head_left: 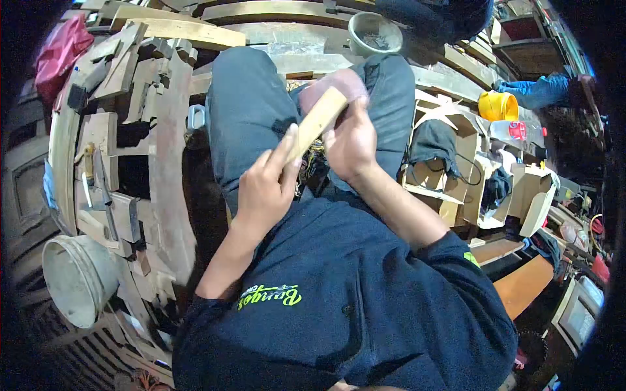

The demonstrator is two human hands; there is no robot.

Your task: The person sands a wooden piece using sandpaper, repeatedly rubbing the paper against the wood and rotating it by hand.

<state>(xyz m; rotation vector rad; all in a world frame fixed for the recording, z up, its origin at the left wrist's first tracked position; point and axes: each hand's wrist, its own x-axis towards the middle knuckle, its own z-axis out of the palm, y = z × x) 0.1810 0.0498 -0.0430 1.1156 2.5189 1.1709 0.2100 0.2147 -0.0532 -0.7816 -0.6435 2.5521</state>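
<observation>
In the head view, my left hand [266,186] is closed round the lower end of a short flat strip of pale wood [317,122]. The strip slants up to the right between my knees. My right hand [352,140] is closed on a pinkish sheet [313,90] that looks like sandpaper. This sheet lies behind and around the strip's upper end, and its edges are smeared by motion. Whether its face touches the wood cannot be made out.
A stack of timber offcuts [171,143] stands on the left with a yellow-handled tool [89,166] on it. There is a white bucket [75,280] below, and a grey bucket [375,34] ahead. At right are open boxes [460,150], a yellow container [497,106] and a plastic bottle [505,130].
</observation>
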